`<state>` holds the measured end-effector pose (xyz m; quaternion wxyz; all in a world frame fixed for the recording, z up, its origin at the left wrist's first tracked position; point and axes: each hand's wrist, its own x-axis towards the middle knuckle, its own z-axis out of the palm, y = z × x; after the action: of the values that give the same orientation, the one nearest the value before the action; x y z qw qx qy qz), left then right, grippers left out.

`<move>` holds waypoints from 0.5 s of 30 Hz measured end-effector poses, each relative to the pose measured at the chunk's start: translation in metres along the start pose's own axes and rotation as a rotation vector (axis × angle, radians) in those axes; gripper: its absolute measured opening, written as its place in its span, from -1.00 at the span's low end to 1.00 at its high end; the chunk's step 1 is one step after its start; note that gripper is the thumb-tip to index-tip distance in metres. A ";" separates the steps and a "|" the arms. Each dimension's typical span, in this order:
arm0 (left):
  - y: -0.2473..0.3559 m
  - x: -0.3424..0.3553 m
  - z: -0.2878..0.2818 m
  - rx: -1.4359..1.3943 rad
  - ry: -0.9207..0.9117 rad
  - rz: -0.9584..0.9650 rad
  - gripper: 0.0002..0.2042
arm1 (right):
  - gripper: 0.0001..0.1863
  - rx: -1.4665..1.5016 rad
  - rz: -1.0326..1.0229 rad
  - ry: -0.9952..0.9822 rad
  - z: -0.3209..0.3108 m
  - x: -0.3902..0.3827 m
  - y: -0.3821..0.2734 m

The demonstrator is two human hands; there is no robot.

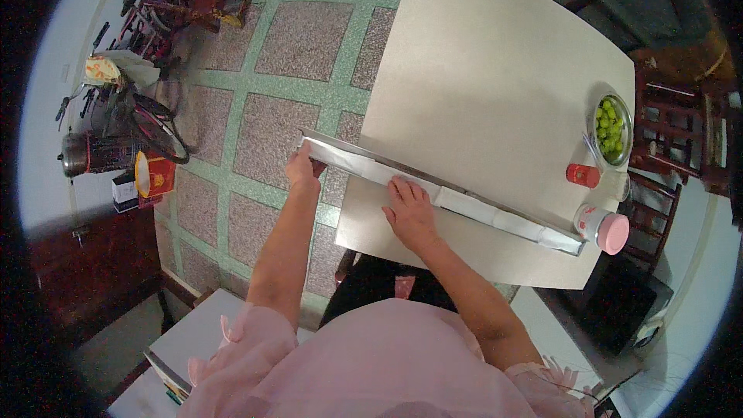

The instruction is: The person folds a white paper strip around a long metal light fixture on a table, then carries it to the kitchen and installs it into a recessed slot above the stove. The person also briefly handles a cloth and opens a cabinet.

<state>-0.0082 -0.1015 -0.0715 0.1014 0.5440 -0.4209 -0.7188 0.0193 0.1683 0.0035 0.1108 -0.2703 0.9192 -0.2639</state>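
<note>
Gripping left end of long metal channel (348,145) in left hand (303,168), out past the table (495,54) edge; can't make out how far fingertips wrap, tucked mostly underneath. Pressing right hand (410,209) palm-down midway along, fingers slightly apart, thumb out to the side, on white paper (495,218) lining the channel. Can't see under the palm. Looks to be several pieces end to end (overlapped or butted, can't tell). Runs slantwise over the table, well past right hand. Can see a jar with pink lid (612,234) by that end; can't tell if touching. Can spot a red can (583,176) and a bowl (625,125) of green fruit (610,130) beyond, right of right hand. Can barely read a clear cup (617,184) behind the jar.
</note>
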 end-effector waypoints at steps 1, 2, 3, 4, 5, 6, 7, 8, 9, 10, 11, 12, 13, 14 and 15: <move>0.000 0.003 -0.003 -0.004 0.002 -0.001 -0.70 | -0.42 -0.011 -0.012 0.011 0.001 0.000 0.000; 0.000 0.002 -0.003 -0.004 -0.012 -0.009 -0.72 | -0.43 0.009 -0.013 0.035 0.000 0.000 -0.001; 0.000 0.001 -0.003 -0.005 -0.026 -0.017 -0.73 | -0.43 0.029 -0.014 0.060 0.000 0.000 -0.001; 0.000 0.000 -0.003 -0.006 -0.039 -0.024 -0.74 | -0.44 0.049 -0.016 0.084 0.000 0.000 -0.001; 0.002 -0.003 -0.002 -0.045 -0.069 -0.041 -0.75 | -0.44 0.042 -0.017 0.091 0.000 0.000 -0.001; 0.004 -0.006 -0.001 -0.085 -0.099 -0.058 -0.75 | -0.44 0.035 -0.019 0.099 -0.001 -0.001 -0.001; 0.006 -0.009 0.001 -0.125 -0.129 -0.074 -0.76 | -0.44 0.028 -0.021 0.106 -0.001 -0.002 -0.001; 0.007 -0.013 0.002 -0.088 -0.121 -0.055 -0.77 | -0.44 0.032 -0.031 0.112 -0.003 -0.002 -0.001; 0.007 -0.019 0.004 -0.051 -0.113 -0.037 -0.77 | -0.44 0.036 -0.042 0.119 -0.005 -0.001 -0.002; 0.006 -0.022 0.006 -0.014 -0.105 -0.018 -0.78 | -0.44 0.041 -0.052 0.125 -0.006 -0.001 -0.003; 0.006 -0.022 0.005 -0.009 -0.100 -0.017 -0.78 | -0.44 0.058 -0.055 0.110 -0.006 0.001 -0.004; 0.007 -0.021 0.004 -0.003 -0.095 -0.015 -0.79 | -0.43 0.076 -0.058 0.095 -0.006 0.004 -0.005; 0.007 -0.020 0.004 0.003 -0.090 -0.014 -0.79 | -0.43 0.094 -0.061 0.080 -0.005 0.006 -0.006; 0.007 -0.019 0.003 0.017 -0.091 -0.015 -0.79 | -0.43 0.076 -0.050 0.069 -0.003 0.007 -0.007; 0.006 -0.018 0.003 0.032 -0.092 -0.016 -0.79 | -0.42 0.058 -0.039 0.058 -0.001 0.008 -0.007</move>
<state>-0.0059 -0.0933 -0.0543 0.0677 0.5152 -0.4323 -0.7370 0.0157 0.1590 0.0078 0.0868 -0.2768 0.9087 -0.3003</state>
